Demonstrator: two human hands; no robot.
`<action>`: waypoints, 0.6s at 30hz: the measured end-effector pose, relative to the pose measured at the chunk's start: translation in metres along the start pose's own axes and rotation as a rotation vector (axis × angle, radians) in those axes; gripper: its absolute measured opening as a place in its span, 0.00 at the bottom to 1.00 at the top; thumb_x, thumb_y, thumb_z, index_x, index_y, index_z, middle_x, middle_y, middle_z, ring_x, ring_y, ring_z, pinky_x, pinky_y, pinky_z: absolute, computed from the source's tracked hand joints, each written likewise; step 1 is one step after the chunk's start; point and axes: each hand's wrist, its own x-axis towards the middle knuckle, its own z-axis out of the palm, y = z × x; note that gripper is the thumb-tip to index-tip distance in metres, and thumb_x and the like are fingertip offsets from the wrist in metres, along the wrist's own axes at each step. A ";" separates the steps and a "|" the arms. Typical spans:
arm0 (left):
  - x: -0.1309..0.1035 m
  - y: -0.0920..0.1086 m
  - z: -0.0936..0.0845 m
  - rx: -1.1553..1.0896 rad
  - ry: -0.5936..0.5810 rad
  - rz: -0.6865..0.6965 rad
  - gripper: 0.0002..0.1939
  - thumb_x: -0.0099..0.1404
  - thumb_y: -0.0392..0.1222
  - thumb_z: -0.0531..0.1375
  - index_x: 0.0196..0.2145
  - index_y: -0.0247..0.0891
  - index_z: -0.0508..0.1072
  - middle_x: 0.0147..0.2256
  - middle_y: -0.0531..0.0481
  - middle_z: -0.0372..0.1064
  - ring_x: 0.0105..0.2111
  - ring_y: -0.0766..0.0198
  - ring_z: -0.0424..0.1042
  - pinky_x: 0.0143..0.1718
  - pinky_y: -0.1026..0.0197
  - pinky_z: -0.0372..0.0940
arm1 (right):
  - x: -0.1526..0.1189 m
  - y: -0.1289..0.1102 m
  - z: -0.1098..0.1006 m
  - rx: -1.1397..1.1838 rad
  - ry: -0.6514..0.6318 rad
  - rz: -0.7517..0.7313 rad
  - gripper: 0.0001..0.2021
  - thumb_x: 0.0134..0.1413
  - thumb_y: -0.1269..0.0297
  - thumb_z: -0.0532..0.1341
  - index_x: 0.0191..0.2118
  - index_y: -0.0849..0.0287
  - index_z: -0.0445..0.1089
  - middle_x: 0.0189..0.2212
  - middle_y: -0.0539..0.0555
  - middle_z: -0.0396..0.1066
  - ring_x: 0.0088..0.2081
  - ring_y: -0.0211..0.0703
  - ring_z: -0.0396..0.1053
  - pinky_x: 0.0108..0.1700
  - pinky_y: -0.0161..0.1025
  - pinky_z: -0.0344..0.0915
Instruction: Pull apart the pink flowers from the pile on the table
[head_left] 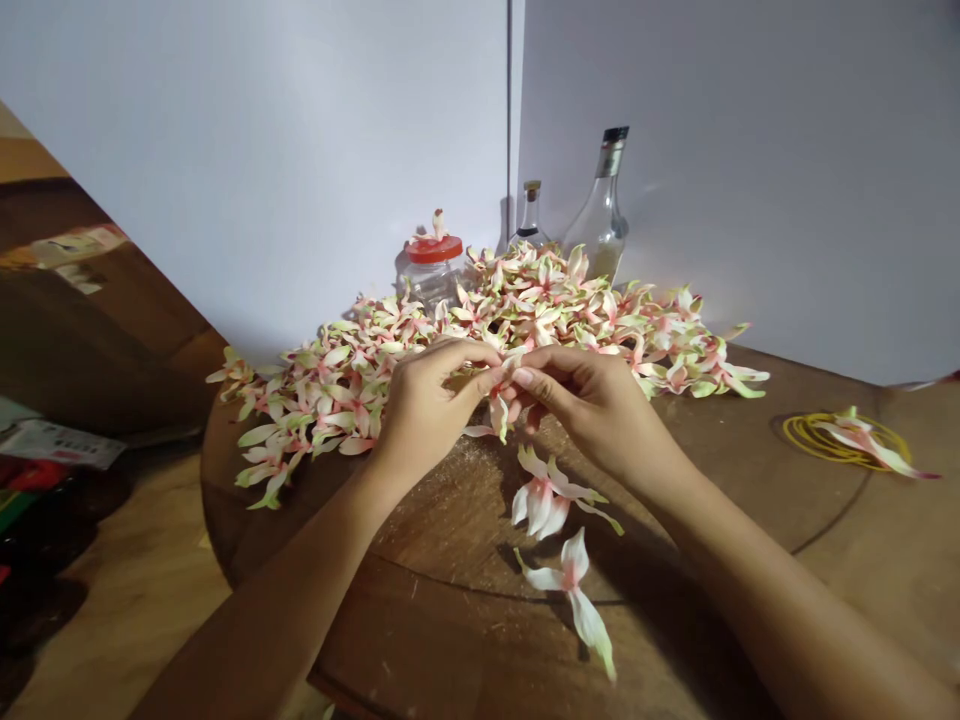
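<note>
Both hands meet over the middle of the table, fingertips pinched together on one pink-and-white flower [499,412]. My left hand [442,385] closes on it from the left with thumb and forefinger. From the right, my right hand [581,395] pinches the same flower, its other fingers curled beneath. Part of the bloom is hidden behind the fingers. Below the hands, a cluster of white petals [551,495] lies on the wood, and nearer to me rests a single flower [576,585] with pink centre and spread petals. A large heap of similar flowers [540,295] lies just behind the hands.
On the round wooden table [442,620], a red-lidded jar [435,250], a small corked bottle [531,220] and a tall glass bottle [600,215] stand behind the heap. A yellow coil [806,432] with a flower [870,445] on it lies right. White walls [300,150] rise behind.
</note>
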 end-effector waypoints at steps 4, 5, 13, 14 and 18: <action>-0.002 0.001 0.001 0.095 -0.048 0.018 0.03 0.67 0.32 0.61 0.36 0.39 0.71 0.40 0.49 0.76 0.42 0.61 0.75 0.45 0.56 0.69 | 0.000 0.001 -0.001 -0.229 0.086 -0.035 0.13 0.64 0.56 0.61 0.32 0.58 0.75 0.23 0.51 0.74 0.23 0.37 0.68 0.28 0.35 0.61; -0.002 0.000 0.002 0.077 -0.012 -0.027 0.03 0.69 0.34 0.59 0.36 0.39 0.69 0.41 0.48 0.76 0.40 0.62 0.75 0.41 0.57 0.70 | 0.000 0.002 -0.001 -0.264 0.109 -0.031 0.13 0.64 0.57 0.61 0.31 0.58 0.75 0.22 0.51 0.74 0.23 0.37 0.68 0.28 0.35 0.61; -0.003 -0.005 0.005 -0.089 0.280 -0.082 0.05 0.76 0.40 0.51 0.38 0.42 0.60 0.31 0.52 0.73 0.28 0.66 0.72 0.29 0.62 0.65 | 0.003 0.013 0.002 0.113 0.252 0.125 0.14 0.60 0.62 0.63 0.24 0.59 0.69 0.20 0.52 0.73 0.19 0.36 0.65 0.23 0.35 0.60; -0.003 -0.004 0.005 -0.139 0.199 -0.037 0.07 0.77 0.43 0.49 0.39 0.42 0.60 0.32 0.51 0.74 0.31 0.65 0.74 0.32 0.60 0.67 | 0.003 0.015 0.001 0.131 0.273 0.119 0.14 0.60 0.63 0.63 0.23 0.59 0.69 0.20 0.52 0.72 0.19 0.35 0.65 0.23 0.35 0.60; -0.005 -0.001 0.004 -0.275 -0.023 0.006 0.11 0.77 0.47 0.46 0.40 0.41 0.63 0.34 0.46 0.76 0.38 0.60 0.77 0.42 0.54 0.71 | 0.004 0.014 -0.005 0.125 0.322 0.078 0.13 0.59 0.64 0.62 0.24 0.59 0.68 0.20 0.50 0.70 0.21 0.35 0.64 0.24 0.35 0.60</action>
